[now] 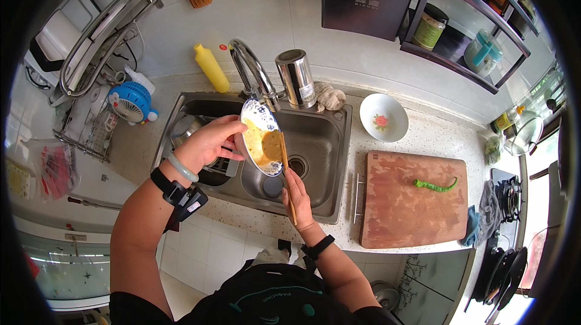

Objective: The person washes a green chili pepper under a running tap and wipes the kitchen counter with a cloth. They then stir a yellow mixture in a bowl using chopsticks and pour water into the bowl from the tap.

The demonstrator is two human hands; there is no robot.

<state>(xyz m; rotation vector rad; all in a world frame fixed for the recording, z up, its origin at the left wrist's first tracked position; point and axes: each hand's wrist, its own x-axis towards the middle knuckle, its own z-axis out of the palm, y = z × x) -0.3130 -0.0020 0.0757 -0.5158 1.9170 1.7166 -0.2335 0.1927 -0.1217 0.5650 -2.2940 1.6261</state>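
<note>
My left hand (223, 139) grips a white bowl with a blue floral pattern (259, 112) by its left rim and side. Tilted to the right, the bowl holds a yellow-brown liquid (271, 145) with small green bits, pooled along the lower side. In my right hand (298, 195) is a pair of wooden chopsticks (285, 157), their upper ends against the bowl's right rim. Both hands are above the stainless steel sink (324, 143), just in front of the chrome faucet (245, 59).
Right of the sink, a wooden cutting board (408, 220) bears a green chili pepper (433, 185); a white bowl (395, 114) stands behind it. A steel canister (295, 77), cloth (330, 97) and yellow bottle (212, 68) line the back. A blue fan (131, 101) stands left. A shelf (463, 68) overhangs.
</note>
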